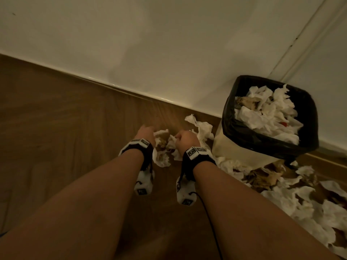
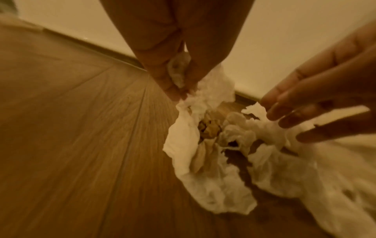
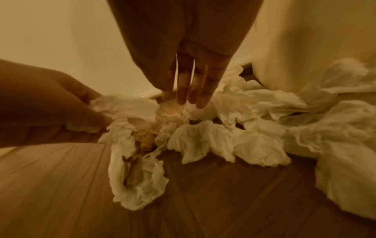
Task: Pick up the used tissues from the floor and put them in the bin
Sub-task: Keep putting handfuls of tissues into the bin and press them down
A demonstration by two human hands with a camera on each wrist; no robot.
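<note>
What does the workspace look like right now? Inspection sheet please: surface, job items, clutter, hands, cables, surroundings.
Surface: wooden floor, dim warm light.
Job's things: crumpled tissues lie between the hands, a larger spread of tissues lies below the bin; bin with black liner stands against the wall, already heaped with tissues.
Clutter: brown stained paper among the spread.
Grippers: left hand pinches a tissue; right hand has straight fingers reaching down to the pile, holding nothing.
Cables: thin black cable trails from the right wrist unit.
Surroundings: pale wall, door frame at right.
</note>
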